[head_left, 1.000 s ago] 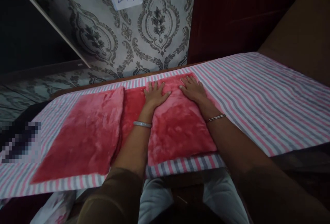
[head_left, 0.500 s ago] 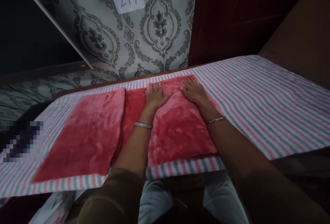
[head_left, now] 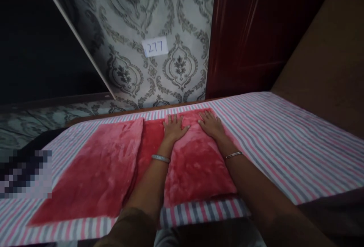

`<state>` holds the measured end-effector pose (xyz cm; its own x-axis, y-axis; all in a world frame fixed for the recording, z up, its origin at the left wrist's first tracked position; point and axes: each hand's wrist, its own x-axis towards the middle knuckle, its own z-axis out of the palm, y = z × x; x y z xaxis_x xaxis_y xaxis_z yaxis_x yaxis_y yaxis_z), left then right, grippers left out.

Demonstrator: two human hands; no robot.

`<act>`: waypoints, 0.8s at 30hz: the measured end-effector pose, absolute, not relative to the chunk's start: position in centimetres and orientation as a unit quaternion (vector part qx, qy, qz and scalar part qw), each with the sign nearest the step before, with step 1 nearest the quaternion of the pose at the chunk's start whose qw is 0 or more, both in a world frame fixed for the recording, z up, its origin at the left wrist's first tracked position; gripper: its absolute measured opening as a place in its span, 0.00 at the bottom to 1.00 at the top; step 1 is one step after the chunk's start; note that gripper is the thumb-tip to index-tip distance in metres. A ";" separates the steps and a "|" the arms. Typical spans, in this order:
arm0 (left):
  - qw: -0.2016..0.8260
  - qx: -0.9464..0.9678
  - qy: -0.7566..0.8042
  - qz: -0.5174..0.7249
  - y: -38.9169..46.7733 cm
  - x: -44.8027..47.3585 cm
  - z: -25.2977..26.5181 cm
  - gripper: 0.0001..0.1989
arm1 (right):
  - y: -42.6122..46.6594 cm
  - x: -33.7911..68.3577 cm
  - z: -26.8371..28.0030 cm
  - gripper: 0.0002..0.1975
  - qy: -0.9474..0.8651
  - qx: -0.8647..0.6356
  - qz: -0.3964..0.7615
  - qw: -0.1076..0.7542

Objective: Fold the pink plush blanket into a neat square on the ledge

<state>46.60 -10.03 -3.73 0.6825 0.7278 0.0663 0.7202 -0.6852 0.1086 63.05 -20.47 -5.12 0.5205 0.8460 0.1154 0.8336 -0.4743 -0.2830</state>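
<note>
A red plush blanket (head_left: 196, 175) lies on the striped cloth, with its left and right parts folded inward. Between the two folds shows a deeper red strip. My left hand (head_left: 173, 128) rests flat on the far end of the right fold, near its inner edge, fingers spread. On the same fold, close to its far right corner, my right hand (head_left: 212, 125) lies palm down with the fingers spread. Neither hand grips the fabric. The left fold (head_left: 99, 171) lies flat, untouched. My left forearm hides part of the middle strip.
A pink, grey and white striped cloth (head_left: 284, 137) covers the table. Behind it stands a patterned wall with a paper (head_left: 155, 46) marked 277. A dark red door panel (head_left: 239, 50) is at the back right, and a dark screen-like panel (head_left: 48, 50) at the left.
The camera view has tilted up, so the table and blanket sit lower in the picture. Both hands stay flat on the right fold, in nearly the same places.
</note>
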 end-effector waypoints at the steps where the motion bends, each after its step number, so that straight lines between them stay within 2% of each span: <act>1: 0.036 0.916 0.394 0.058 -10.1 46.5 -3.8 0.38 | -20.4 62.8 -4.9 0.29 -0.490 -0.859 0.024 0.146; 5: 0.055 0.916 0.392 0.062 -10.1 46.0 -3.1 0.39 | -21.1 61.9 -3.0 0.29 -0.491 -0.862 0.069 0.111; 10: 0.143 0.906 0.398 0.015 -10.8 45.0 0.1 0.39 | -26.2 60.0 -1.1 0.30 -0.496 -0.856 0.105 0.102; 13: 0.114 0.922 0.366 0.049 -13.6 43.1 1.2 0.37 | -31.2 58.1 -2.0 0.30 -0.510 -0.850 0.083 0.100; 18: 0.090 0.967 0.222 0.087 -20.0 38.4 -1.5 0.36 | -37.2 54.6 -5.2 0.30 -0.536 -0.838 0.029 0.096; 24: 0.065 0.960 0.262 0.071 -21.9 36.0 -4.4 0.33 | -38.0 52.7 -6.6 0.28 -0.512 -0.851 -0.046 0.107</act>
<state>36.04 -21.86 -4.40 0.8526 0.5125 0.1022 0.4939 -0.8541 0.1629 52.72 -37.95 -6.64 0.4711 0.8618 0.1880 0.8815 -0.4527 -0.1338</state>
